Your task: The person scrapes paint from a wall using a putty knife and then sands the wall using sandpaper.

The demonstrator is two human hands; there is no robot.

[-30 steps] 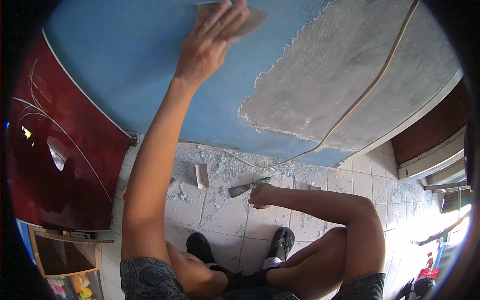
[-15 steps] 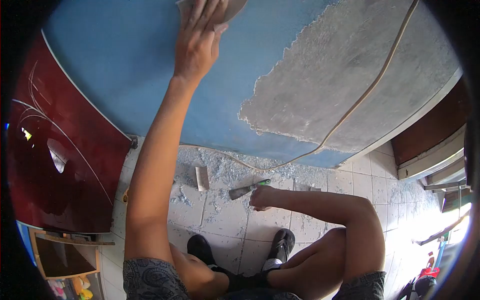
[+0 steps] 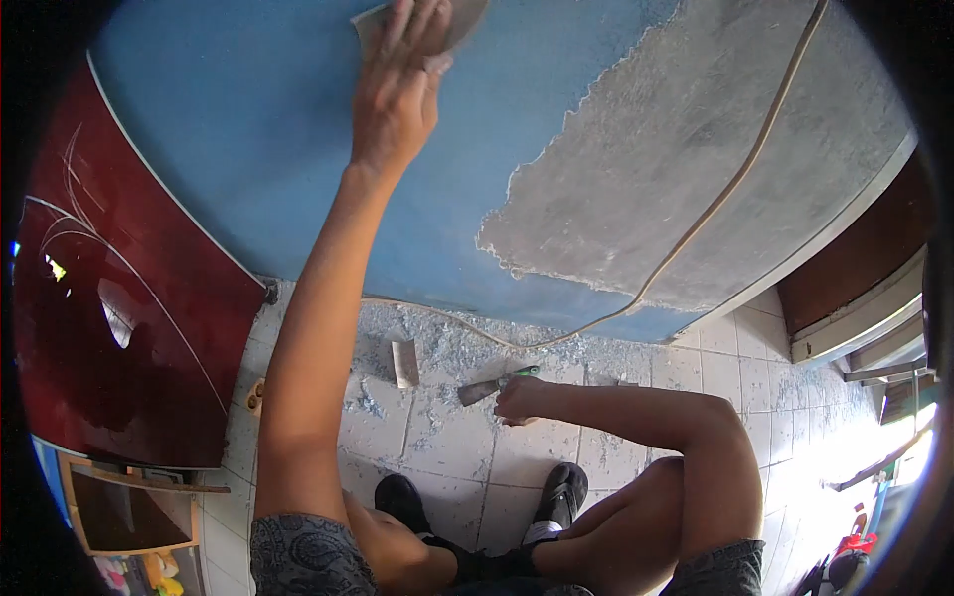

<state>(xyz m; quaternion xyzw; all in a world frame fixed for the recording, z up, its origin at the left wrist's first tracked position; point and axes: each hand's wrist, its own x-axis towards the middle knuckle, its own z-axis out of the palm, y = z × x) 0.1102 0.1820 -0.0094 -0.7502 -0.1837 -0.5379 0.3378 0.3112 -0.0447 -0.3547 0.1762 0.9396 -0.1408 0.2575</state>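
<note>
My left hand (image 3: 396, 99) reaches up to the blue wall (image 3: 268, 129). Its fingers lie along a sheet of sandpaper (image 3: 467, 22), pressed against the painted surface, with the thumb at the sheet's edge. Lower down, my right hand (image 3: 519, 401) hangs over the tiled floor with curled fingers; nothing shows sticking out of them. Just behind it lies a scraper (image 3: 479, 393) with a flat metal blade and a green handle, which the hand partly covers. A curved piece of sandpaper (image 3: 405, 364) rests on the floor to the left of the scraper.
Bare grey plaster (image 3: 636, 169) with a ragged paint edge covers the wall's right part. A beige cable (image 3: 735, 179) runs down across it and along the wall's foot. Paint flakes (image 3: 447, 338) litter the tiles (image 3: 457, 442). A dark red glossy panel (image 3: 119, 298) stands at left.
The view has shifted slightly, so wall and floor sit a little lower. My left hand stays on the sandpaper, in nearly the same place; my right hand keeps its pose.
</note>
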